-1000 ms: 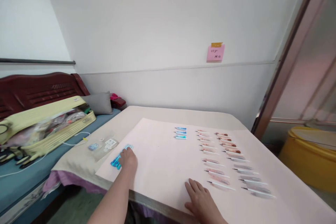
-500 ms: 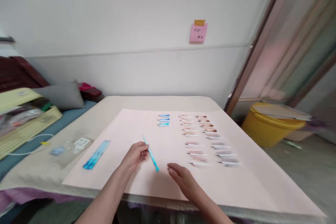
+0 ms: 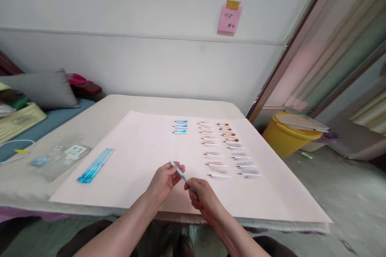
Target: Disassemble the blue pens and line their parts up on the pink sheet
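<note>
Both of my hands hold one light blue pen [image 3: 182,174] just above the near part of a large pale pink paper sheet [image 3: 141,148]. My left hand [image 3: 165,180] pinches its upper end. My right hand [image 3: 201,197] grips its lower end. A small bundle of blue pens [image 3: 95,165] lies on the sheet to the left. Ahead lie rows of small parts: blue pieces [image 3: 181,126] and two columns of pink and brown capped pieces with white tips [image 3: 224,148].
The sheet covers a beige table [image 3: 105,112] against a white wall with a pink sticky note [image 3: 229,19]. A clear plastic packet [image 3: 58,156] lies at the table's left. A bed with a grey pillow [image 3: 42,90] is left; a yellow bucket [image 3: 286,136] stands right.
My left hand took one blue pen from the bundle at the left and brought it to the middle. My right hand lifted off the sheet and closed on the pen's lower end. The view swung right.
</note>
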Demonstrator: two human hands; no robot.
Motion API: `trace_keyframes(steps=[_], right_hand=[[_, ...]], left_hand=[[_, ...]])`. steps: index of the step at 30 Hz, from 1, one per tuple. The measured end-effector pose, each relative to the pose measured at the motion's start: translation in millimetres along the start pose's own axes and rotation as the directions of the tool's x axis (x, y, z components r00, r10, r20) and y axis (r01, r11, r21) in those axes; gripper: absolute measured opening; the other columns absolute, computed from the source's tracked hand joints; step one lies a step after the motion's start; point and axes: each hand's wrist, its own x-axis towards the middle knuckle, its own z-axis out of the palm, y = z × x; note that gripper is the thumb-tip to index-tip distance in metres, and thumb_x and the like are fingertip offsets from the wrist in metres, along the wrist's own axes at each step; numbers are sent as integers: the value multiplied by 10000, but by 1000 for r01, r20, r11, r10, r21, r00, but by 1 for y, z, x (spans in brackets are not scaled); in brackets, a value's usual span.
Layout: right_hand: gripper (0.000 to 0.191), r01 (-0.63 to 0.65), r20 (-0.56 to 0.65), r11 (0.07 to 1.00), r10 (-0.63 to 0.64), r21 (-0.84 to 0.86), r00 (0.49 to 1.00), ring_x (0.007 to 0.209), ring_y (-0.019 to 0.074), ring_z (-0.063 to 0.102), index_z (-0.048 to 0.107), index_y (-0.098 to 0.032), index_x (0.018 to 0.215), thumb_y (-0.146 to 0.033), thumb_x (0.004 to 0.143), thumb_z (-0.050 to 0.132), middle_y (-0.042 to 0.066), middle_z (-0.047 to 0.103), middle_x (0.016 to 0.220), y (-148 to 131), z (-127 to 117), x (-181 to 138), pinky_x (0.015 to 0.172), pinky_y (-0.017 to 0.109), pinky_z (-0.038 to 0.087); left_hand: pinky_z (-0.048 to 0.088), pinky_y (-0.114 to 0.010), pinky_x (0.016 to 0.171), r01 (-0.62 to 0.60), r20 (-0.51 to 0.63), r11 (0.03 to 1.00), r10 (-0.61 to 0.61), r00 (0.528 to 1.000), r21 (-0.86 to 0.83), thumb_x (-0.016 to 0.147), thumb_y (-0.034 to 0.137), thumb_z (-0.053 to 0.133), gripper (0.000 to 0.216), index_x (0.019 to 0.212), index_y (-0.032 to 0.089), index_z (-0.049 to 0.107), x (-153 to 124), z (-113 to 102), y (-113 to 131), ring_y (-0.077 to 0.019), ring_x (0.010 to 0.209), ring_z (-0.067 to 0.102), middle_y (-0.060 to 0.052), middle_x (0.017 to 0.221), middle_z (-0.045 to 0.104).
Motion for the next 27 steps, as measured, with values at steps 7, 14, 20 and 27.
trace_keyframes(steps=[7,14,20,27], right_hand=[[197,167,-108,873,-242,-459,964,440,63,304,527,-160,601,-273,751,466,-63,366,452,7,0,6,432,223,192],[244,-36,115,998,29,56,993,352,51,167,534,-178,778,-401,803,437,-94,341,416,-8,-4,-2,389,218,106],[231,47,38,985,-41,-165,998,374,60,149,477,-195,690,-376,817,411,-99,245,426,-1,3,-4,409,223,128],[271,212,-49,620,-376,-756,925,470,93,309,457,-193,649,-354,852,377,-43,375,501,4,1,0,489,240,187]], left_hand=[[486,-238,675,-7,-91,989,21,996,149,696,299,693,224,775,123,580,-5,-2,2,-134,698,628,-95,792,664],[483,-285,760,-1,58,1000,2,998,-15,745,171,623,134,863,136,570,-6,3,7,-184,876,630,-133,947,661],[470,-267,724,-26,48,998,23,999,57,705,213,672,159,795,137,565,-9,5,-2,-153,765,623,-96,832,665],[467,-276,755,-15,-30,998,16,999,54,691,265,694,229,860,149,592,-13,9,0,-160,828,619,-98,903,658]])
